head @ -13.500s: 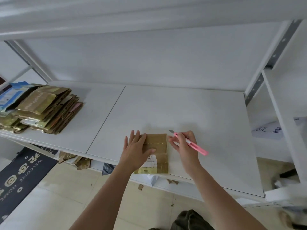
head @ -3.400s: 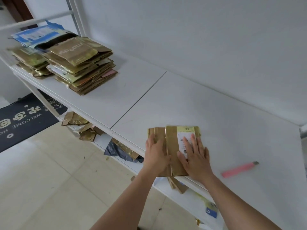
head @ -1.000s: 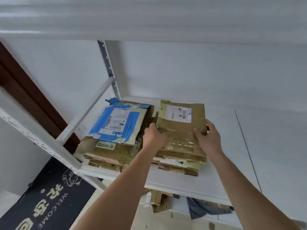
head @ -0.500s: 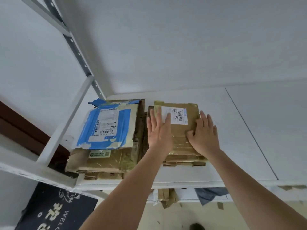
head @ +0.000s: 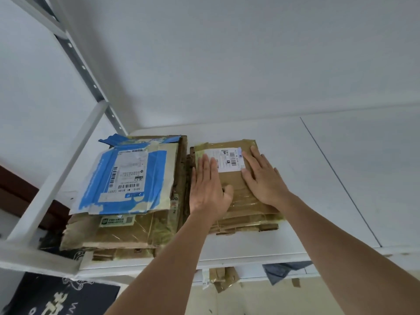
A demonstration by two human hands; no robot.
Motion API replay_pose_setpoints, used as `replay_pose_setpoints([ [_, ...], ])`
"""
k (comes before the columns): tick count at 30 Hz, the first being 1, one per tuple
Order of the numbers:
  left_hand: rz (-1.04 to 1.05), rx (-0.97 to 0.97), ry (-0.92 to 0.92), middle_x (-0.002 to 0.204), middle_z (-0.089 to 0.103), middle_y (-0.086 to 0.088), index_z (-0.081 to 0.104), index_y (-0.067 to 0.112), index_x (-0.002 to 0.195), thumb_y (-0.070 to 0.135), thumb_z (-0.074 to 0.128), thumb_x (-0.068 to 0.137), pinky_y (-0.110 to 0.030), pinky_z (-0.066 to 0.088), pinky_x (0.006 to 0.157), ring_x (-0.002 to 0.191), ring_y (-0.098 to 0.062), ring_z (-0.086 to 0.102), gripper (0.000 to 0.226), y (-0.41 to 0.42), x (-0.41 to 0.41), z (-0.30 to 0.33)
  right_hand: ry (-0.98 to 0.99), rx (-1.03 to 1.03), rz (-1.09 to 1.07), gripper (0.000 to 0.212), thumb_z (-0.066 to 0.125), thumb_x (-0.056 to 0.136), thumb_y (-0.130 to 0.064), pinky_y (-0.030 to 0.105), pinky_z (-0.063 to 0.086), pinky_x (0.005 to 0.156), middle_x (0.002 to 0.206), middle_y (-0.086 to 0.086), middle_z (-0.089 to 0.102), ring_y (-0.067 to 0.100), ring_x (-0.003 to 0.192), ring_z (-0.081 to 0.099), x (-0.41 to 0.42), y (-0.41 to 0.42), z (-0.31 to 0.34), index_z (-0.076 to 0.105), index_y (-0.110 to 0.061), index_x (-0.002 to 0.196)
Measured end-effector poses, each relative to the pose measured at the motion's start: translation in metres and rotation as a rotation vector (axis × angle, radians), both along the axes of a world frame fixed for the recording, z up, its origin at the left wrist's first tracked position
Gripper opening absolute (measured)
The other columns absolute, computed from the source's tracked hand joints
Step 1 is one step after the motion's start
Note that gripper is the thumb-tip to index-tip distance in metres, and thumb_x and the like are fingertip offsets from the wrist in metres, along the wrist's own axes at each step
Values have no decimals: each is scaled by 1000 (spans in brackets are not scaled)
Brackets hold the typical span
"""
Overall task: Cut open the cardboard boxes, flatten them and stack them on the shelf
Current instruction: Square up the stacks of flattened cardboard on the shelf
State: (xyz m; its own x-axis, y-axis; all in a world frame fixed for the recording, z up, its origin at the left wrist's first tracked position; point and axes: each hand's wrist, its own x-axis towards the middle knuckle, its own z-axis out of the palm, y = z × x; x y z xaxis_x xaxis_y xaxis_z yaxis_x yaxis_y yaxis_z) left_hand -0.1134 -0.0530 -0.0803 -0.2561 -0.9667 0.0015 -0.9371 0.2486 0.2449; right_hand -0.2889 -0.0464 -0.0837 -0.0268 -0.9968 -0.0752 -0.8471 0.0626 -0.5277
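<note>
Flattened cardboard box (head: 236, 185) — brown, tape-glossy, rectangular — atop right stack, left hand (head: 208, 189) and right hand (head: 261, 178) pressing flat-fingered, gripping nothing

Both arms reach forward, left hand (head: 208, 189) and right hand (head: 263, 178) flat, palms down, fingers straight.

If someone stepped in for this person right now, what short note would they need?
Left hand and right hand: both flat, fingers straight, pressing the flattened brown cardboard box with the white label.
That box tops the right-hand stack of flattened boxes on the white shelf, beside the left stack topped by a blue-and-white mailer.
Done: this box is cut, flattened and stacked.
Left: no knife or uncut boxes in view; find them and continue.
</note>
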Motion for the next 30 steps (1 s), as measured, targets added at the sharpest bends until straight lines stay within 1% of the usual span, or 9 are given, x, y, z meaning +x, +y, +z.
replay_pose_setpoints([
  [3,-1,42,-31,162,-23,-10,-14,8,155,42,28,95,-34,-15,119,149,-20,-22,80,-3,-3,-1,-226,-42,-20,53,32,104,-47,41,16,122,165,-12,-1,10,151,1,-3,-3,-5,16,-39,154],
  [7,-21,66,-21,162,-24,-9,-15,10,154,44,26,97,-33,-13,121,149,-19,-22,79,-5,1,-4,-329,-77,-23,51,36,104,-44,34,13,121,164,-13,4,8,150,4,-3,-1,-12,21,-40,153],
  [9,-37,58,-23,161,-26,-9,-17,10,153,51,17,94,-34,-13,121,148,-19,-24,80,-4,3,-7,-317,-104,-3,52,36,104,-42,29,11,118,164,-13,5,8,150,5,-4,1,-14,21,-38,154],
  [12,-40,11,-37,158,-28,-6,-17,9,153,70,-3,83,-33,-17,118,148,-18,-25,93,1,1,-11,-237,-138,18,52,31,105,-43,29,13,118,164,-10,6,11,150,7,-4,5,-14,18,-35,155],
  [15,-16,-5,-101,160,-24,-9,-16,8,153,73,-11,80,-34,-16,117,148,-19,-24,97,0,-2,-15,5,-86,-13,52,17,105,-47,46,13,121,165,-11,4,13,151,9,-1,3,-14,12,-37,155],
  [18,-12,40,-189,161,-23,-12,-17,7,153,70,-9,85,-35,-16,116,149,-22,-22,93,-4,-5,-10,268,37,-17,51,10,105,-43,53,1,122,165,-9,-2,19,152,1,6,-5,-4,6,-35,154],
  [23,-90,165,-217,162,-19,-14,-10,8,156,66,7,96,-38,-10,119,150,-24,-20,85,-4,-3,35,374,179,-3,55,2,103,-49,56,-14,118,163,-9,-21,29,148,-24,3,2,28,-12,-36,154],
  [27,-224,-25,-162,165,3,-13,19,13,156,58,10,99,-42,3,124,152,-24,-2,73,4,15,85,417,-39,-30,54,4,102,-51,58,-11,117,164,-10,-15,31,150,-19,4,12,57,-9,-40,154],
  [30,-164,-156,-28,164,12,-3,29,18,152,54,9,97,-38,2,122,152,-18,6,69,5,51,115,408,-156,-47,53,12,105,-47,58,-9,117,165,-9,-9,28,151,-15,12,16,82,1,-36,156],
])
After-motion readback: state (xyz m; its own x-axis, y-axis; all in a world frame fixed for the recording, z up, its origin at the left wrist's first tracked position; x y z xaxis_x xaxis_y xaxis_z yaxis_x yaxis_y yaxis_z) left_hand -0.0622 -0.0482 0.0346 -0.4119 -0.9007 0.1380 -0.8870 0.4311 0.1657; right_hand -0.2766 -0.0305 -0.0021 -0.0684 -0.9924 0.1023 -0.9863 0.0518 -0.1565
